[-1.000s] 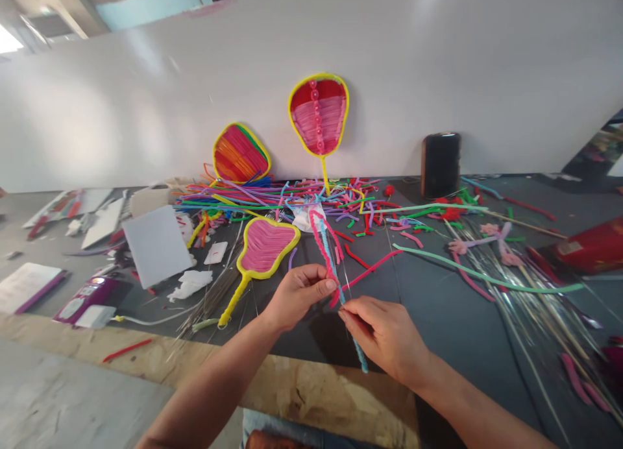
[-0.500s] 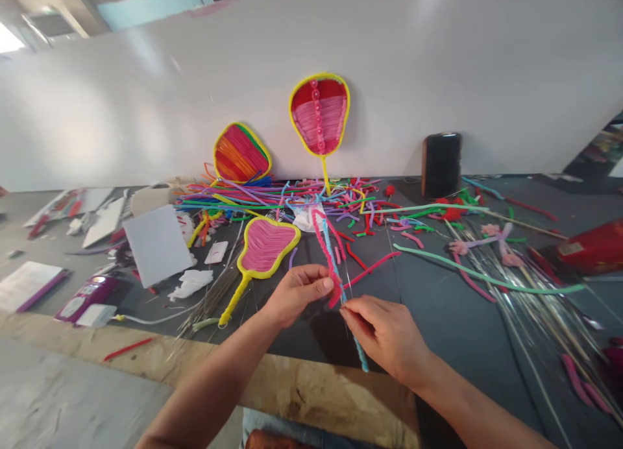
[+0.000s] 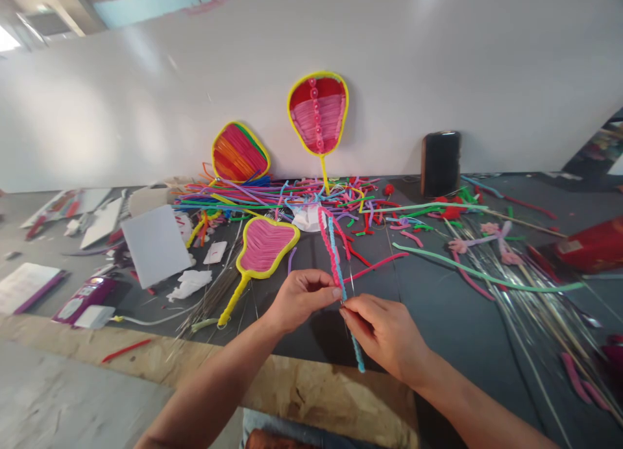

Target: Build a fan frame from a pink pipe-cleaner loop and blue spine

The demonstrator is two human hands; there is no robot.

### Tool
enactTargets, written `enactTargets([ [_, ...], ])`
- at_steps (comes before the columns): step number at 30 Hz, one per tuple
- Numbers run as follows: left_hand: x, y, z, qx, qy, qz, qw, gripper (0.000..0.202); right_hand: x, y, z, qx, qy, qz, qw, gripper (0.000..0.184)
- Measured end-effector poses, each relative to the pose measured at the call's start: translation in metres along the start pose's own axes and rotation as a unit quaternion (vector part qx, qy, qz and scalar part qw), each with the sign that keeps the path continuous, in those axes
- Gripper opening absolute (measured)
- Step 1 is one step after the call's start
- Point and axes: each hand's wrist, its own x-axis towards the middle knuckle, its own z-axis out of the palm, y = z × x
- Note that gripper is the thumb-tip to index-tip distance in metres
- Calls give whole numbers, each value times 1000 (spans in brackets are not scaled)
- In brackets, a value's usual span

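My left hand pinches a pink pipe cleaner whose bent upper part stands up above the fingers. Close beside it, my right hand is closed, thumb against forefinger, on a light blue pipe cleaner that runs upward along the pink one and hangs below the fingers. A pink end sticks out to the right, above the right hand. Thin bare wire shows next to the strands. Both hands are just above the dark table, their fingertips almost touching. To their left lies a pink fan with a yellow rim.
Two more fans, one pink-red and one orange-red, lean on the white board. Loose pipe cleaners pile up before it. A phone stands at the right, near metal wires. A purple box and white card lie left.
My left hand has moved slightly right and down, closer to my right fingertips. The lower pink end by the left thumb has swung out of sight, and the strands stand closer together.
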Motion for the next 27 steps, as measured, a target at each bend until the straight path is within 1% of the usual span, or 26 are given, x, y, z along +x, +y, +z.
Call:
enactTargets([
  [3, 1, 0, -1, 15, -28, 14, 999, 29, -1, 1, 1, 2, 5, 5, 1000, 17],
  [5, 1, 0, -2, 72, -29, 54, 995, 27, -1, 2, 2, 5, 12, 3, 1000, 17],
  [8, 0, 3, -3, 203, -16, 135, 970, 22, -2, 3, 3, 4, 23, 2, 1000, 16],
  [10, -1, 4, -3, 251, -16, 158, 955, 22, -2, 4, 3, 2, 27, 6, 1000, 16],
  [12, -2, 5, 0, 256, -12, 155, 954, 22, -2, 3, 3, 2, 32, 9, 999, 17],
  [15, -5, 6, 4, 242, 9, 133, 961, 21, -1, 2, 1, 8, 40, 17, 999, 17],
  [18, -7, 5, 8, 236, 33, 105, 966, 20, -1, 2, 1, 12, 37, 18, 999, 16],
  [21, -7, 1, 8, 210, 45, 82, 973, 20, -2, 3, 3, 11, 28, 17, 999, 16],
  [23, -5, -1, 8, 212, 62, 118, 968, 19, -3, 4, 4, 9, 24, 17, 1000, 16],
  [25, -3, -2, 8, 234, 85, 172, 953, 17, -3, 4, 5, 4, 24, 15, 1000, 16],
  [26, -3, -3, 8, 240, 91, 181, 949, 17, -3, 5, 5, 1, 27, 12, 1000, 16],
  [27, -3, -2, 9, 234, 92, 171, 953, 17, -2, 5, 5, -4, 28, 9, 1000, 17],
])
